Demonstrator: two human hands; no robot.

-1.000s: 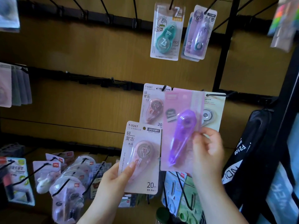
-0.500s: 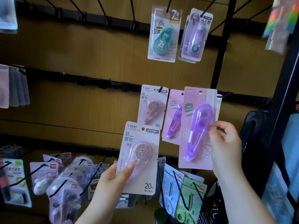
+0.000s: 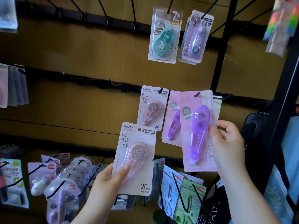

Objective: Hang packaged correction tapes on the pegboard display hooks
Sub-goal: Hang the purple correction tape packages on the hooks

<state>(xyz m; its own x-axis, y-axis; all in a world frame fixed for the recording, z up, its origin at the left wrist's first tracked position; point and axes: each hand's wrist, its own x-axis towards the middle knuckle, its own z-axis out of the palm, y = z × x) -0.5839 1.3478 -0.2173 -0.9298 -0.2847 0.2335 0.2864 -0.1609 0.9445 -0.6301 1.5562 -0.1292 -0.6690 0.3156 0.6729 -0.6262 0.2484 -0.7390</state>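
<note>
My left hand (image 3: 106, 180) holds a pink-carded correction tape pack (image 3: 135, 157) marked T-9267 by its lower left corner, below the middle row. My right hand (image 3: 226, 139) pinches the right edge of a purple correction tape pack (image 3: 196, 131); a black hook tip (image 3: 196, 94) pokes through its hang hole. Behind it hangs a second purple pack (image 3: 172, 120). To the left, another T-9267 pack (image 3: 152, 109) hangs on its own hook. On the top row hang a teal tape pack (image 3: 164, 34) and a lilac pack (image 3: 195, 36).
Wooden back panel with black rails and several bare hooks (image 3: 103, 10) along the top left. Bottom row holds hooked packs of tape dispensers (image 3: 61, 183) and scissors (image 3: 182, 196). A black upright post (image 3: 224, 41) and a dark bag (image 3: 254, 143) stand at the right.
My right hand has carried the purple pack right and up onto the hook in front of the other purple pack. My left hand has kept its pack still.
</note>
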